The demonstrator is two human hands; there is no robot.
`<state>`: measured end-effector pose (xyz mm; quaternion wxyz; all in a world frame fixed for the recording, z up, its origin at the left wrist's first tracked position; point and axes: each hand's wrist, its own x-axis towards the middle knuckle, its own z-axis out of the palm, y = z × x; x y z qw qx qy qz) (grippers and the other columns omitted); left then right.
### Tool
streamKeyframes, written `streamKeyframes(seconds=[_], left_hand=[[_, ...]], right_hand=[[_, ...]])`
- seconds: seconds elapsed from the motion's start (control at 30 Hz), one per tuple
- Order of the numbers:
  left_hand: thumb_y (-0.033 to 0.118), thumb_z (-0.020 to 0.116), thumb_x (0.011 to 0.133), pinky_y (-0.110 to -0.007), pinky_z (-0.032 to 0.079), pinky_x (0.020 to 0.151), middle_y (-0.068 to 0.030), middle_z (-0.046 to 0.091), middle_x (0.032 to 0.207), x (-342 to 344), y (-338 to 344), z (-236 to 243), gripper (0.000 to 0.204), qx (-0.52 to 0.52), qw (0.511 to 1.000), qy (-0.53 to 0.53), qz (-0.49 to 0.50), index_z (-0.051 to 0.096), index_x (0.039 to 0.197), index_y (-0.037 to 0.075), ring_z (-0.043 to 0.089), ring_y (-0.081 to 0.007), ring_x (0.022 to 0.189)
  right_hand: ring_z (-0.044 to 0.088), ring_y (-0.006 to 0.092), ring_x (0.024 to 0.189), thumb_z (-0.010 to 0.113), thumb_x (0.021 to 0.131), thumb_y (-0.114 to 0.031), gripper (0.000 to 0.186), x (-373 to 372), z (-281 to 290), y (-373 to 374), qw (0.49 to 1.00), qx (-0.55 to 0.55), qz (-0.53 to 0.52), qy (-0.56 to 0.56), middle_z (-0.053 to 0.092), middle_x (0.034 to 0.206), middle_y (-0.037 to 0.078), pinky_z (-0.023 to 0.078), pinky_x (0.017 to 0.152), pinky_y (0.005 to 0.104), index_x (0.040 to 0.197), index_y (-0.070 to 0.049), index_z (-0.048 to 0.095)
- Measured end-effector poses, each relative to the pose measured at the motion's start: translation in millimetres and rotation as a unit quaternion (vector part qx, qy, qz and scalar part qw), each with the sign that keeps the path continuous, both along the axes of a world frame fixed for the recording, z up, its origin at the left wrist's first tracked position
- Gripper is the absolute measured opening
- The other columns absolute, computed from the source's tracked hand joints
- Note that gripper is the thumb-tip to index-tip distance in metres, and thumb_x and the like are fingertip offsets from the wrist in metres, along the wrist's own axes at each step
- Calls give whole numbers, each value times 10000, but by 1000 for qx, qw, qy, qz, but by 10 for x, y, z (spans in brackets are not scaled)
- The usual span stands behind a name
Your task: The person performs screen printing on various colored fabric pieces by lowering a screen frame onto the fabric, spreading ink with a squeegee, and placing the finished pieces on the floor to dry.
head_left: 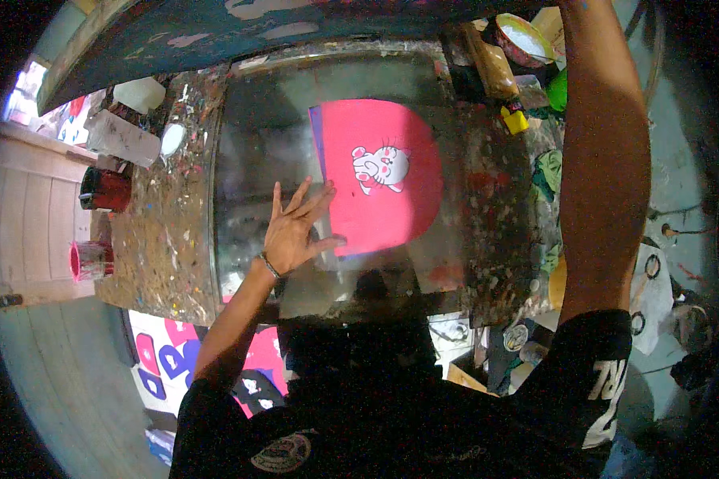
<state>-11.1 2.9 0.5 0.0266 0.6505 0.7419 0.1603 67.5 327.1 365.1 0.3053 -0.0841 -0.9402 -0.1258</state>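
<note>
A pink piece of fabric or sheet, rounded on its right side, lies on a dark glossy board. A white cartoon cat print marks its middle. Along its straight left edge a strip of purple shows beneath. My left hand is open, fingers spread, with the forefinger and thumb touching that left edge. My right arm reaches up past the top right; its hand is out of view. Overhead, a large dark framed panel is raised and tilted across the top.
The paint-spattered table surrounds the board. On the left stand a dark red tub, a pink-rimmed cup and a whitish container. At the back right are a bowl and a yellow-capped bottle. Printed pieces lie below left.
</note>
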Motion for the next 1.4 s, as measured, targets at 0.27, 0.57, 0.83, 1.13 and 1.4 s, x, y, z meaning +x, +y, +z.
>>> streamKeyframes(seconds=[0.27, 0.57, 0.83, 1.13, 1.4], left_hand=[[638, 607, 877, -700, 13, 1183, -8, 402, 1600, 17, -22, 37, 843, -28, 1000, 13, 3, 413, 1541, 156, 268, -314, 1520], [657, 560, 898, -669, -38, 1195, -24, 334, 1637, 21, -33, 62, 876, -58, 998, 27, 2, 338, 1579, 153, 208, -305, 1541], [658, 564, 896, -674, -39, 1192, -24, 333, 1638, 19, -24, 74, 874, -63, 998, 25, 0, 349, 1574, 149, 205, -311, 1542], [670, 603, 858, -646, -29, 1206, -19, 350, 1630, 4, -52, 57, 913, -43, 999, -3, -2, 349, 1576, 166, 254, -327, 1525], [703, 671, 766, -662, 29, 1203, 16, 453, 1568, 23, -61, 38, 928, 3, 1000, -1, 3, 476, 1506, 179, 281, -266, 1520]], right_hand=[[571, 348, 608, 474, 974, -559, 544, 23, -36, -82, 998, -52, 41, 16, 618, 696, 247, 460, 662, 470, 1015, -80, 728], [454, 194, 525, 533, 943, -586, 660, 115, -5, -238, 994, -106, -5, 25, 516, 563, 117, 424, 568, 403, 805, 35, 706], [476, 192, 534, 551, 934, -585, 660, 95, -41, -209, 988, -153, 0, 36, 557, 585, 126, 436, 571, 403, 813, 41, 725], [539, 217, 574, 543, 943, -573, 607, 230, -34, -290, 989, -139, 37, 8, 611, 640, 160, 474, 632, 400, 934, -4, 757], [572, 236, 609, 549, 941, -578, 589, 102, -76, -194, 993, -108, 35, 41, 659, 707, 182, 481, 659, 408, 1003, -37, 772]])
